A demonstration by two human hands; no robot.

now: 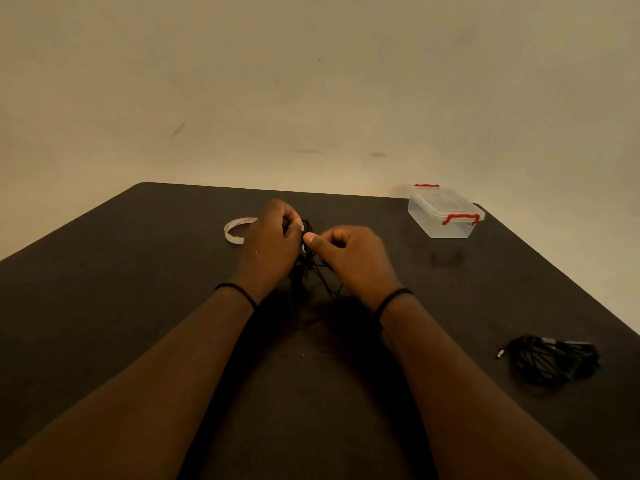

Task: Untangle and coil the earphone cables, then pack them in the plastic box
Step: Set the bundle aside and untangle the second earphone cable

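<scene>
Head view. Both hands work one black earphone cable (313, 268) above the middle of the dark counter (138, 289). The left hand (273, 237) has its fingers curled round a bunch of the cable; the right hand (349, 252) pinches a strand between thumb and forefinger just beside the left grip. Loose strands hang from both grips down to the counter between the wrists. Whether a knot lies inside the left grip cannot be told, since the fingers hide it.

The step in hand appears to be untangling or starting a coil. It probably goes best if the left grip keeps the bunch steady while the right draws one strand out slowly, loosening loops instead of tightening them, with slack kept below the grips.

A second black cable bundle (552, 362) lies well to the right of the right grip, toward the person, its plug end pointing left. The plastic box (445, 211), lid on and red clasps down, stands beyond and to the right of the grips. A tape roll (237, 231) lies just left of the left grip.
</scene>
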